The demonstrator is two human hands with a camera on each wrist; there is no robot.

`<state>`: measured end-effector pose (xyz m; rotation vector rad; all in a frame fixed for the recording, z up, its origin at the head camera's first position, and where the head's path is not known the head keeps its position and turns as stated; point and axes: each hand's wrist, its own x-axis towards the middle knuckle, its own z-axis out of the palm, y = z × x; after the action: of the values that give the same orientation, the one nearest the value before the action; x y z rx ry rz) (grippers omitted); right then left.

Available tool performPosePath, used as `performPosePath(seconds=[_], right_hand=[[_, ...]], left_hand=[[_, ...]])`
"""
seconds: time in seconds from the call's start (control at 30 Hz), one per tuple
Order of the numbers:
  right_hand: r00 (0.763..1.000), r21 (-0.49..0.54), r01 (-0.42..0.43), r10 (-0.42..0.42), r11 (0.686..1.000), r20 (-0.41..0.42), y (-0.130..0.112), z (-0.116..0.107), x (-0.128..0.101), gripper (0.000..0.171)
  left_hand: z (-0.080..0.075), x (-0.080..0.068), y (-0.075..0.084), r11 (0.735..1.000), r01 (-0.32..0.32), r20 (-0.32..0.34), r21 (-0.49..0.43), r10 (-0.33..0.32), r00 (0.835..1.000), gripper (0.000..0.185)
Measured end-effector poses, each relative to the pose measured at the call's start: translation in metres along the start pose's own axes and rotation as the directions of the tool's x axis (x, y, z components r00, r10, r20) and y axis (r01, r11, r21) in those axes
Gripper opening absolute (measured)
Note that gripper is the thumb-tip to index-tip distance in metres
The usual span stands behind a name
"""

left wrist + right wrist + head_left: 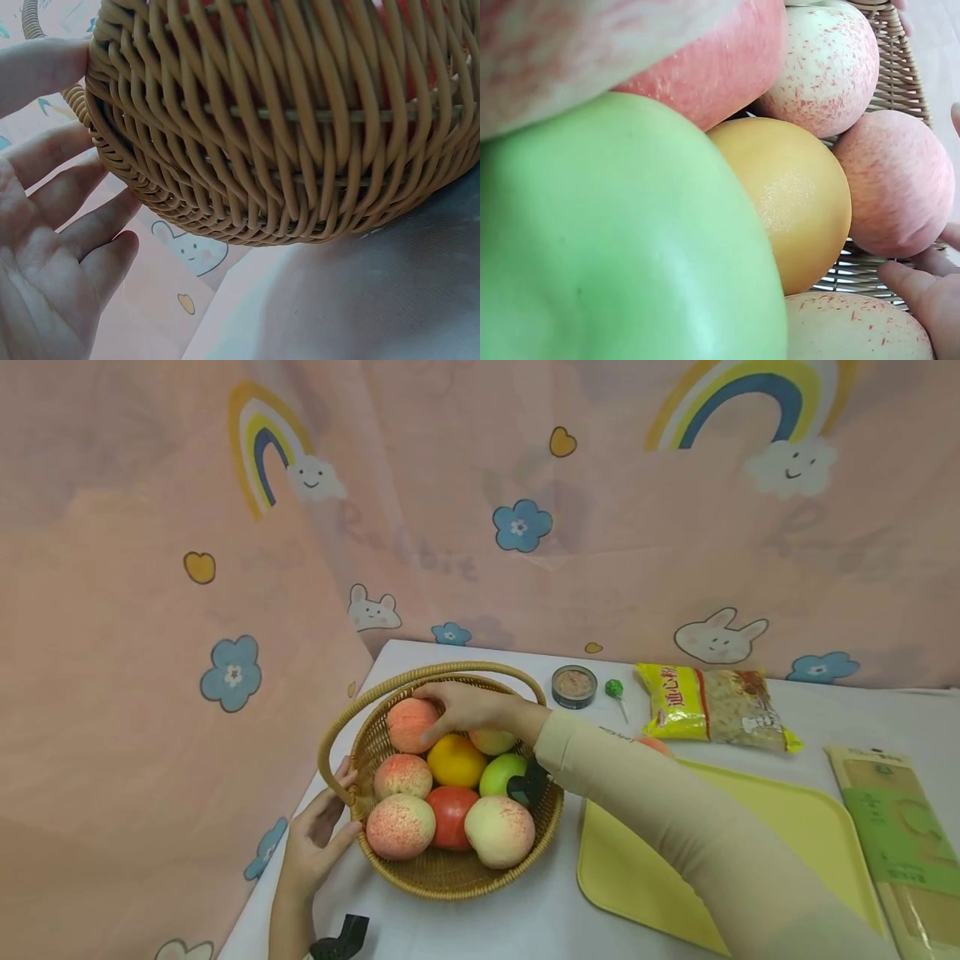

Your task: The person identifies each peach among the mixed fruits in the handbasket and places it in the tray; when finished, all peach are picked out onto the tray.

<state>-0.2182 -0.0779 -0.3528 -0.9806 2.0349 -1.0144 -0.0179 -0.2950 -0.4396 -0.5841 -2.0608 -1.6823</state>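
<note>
A wicker basket (450, 892) with an arched handle (330, 727) holds several fruits. Toward its back left, my right hand (472, 706) grips a pink peach (412, 725) with thumb and fingers; the peach (896, 184) also shows in the right wrist view. Around it lie an orange (456, 762), a red apple (452, 817), a green apple (498, 774) and several paler peaches. My left hand (315, 839) touches the basket's left side by the handle's base. In the left wrist view its extended fingers (56, 150) and thumb meet the woven rim.
Right of the basket lies a yellow tray (630, 877), partly under my right sleeve. Behind are a small round tin (574, 687), a green lollipop (614, 688) and a macaroni bag (727, 706). A green and brown package (896, 827) lies far right. Patterned cloth (480, 585) hangs behind.
</note>
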Motion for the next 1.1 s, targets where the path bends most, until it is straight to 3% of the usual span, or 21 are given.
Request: performPosePath(seconds=[0.27,0.5,1.1], right_hand=[[0.997,0.044,0.068,-0.066,0.997,-0.045,0.004,0.003,0.006,0.068],[0.989,-0.034,0.128,-0.130,0.991,-0.068,0.003,0.007,0.011,0.067],[0.979,-0.193,0.110,-0.140,0.975,-0.146,0.001,0.018,0.013,0.066]], left_hand=[[0.000,0.001,0.000,1.000,-0.010,0.005,0.002,0.010,1.000,0.054],[0.000,0.000,-0.001,1.000,0.001,0.000,0.019,-0.001,1.000,0.054],[0.000,0.001,0.000,1.000,-0.007,0.003,0.012,0.007,1.000,0.054]])
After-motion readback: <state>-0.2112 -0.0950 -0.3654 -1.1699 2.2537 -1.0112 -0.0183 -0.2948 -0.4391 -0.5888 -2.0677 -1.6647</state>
